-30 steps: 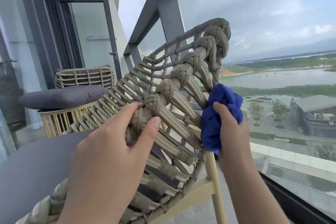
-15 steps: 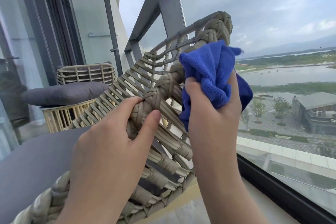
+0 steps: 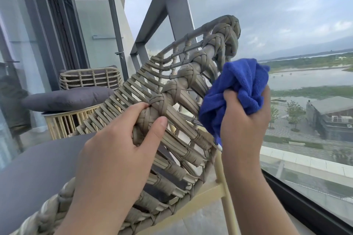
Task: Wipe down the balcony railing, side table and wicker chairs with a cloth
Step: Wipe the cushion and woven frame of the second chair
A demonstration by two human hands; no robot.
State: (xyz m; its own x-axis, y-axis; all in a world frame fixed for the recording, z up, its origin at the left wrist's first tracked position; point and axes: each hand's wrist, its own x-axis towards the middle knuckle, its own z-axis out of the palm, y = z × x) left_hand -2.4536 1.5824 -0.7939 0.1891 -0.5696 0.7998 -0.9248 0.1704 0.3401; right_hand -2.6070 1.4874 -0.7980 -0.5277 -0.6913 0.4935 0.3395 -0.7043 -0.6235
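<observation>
Cloth (image 3: 242,89) bright blue; chair (image 3: 183,89) tan-grey woven wicker, pale yellow leg (image 3: 227,202); cushions (image 3: 65,97) dark grey; railing (image 3: 177,11) dark grey.

Only what may be a pale letter "G" shows on the dark building (image 3: 332,118) below, too small to confirm.

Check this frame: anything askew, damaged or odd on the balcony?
The near wicker chair is tipped over at a slant, not standing square; the left hand grips its braided rim while the right hand holds the bunched blue cloth beside the weave. That looks deliberate. No damage or spills are visible.
</observation>
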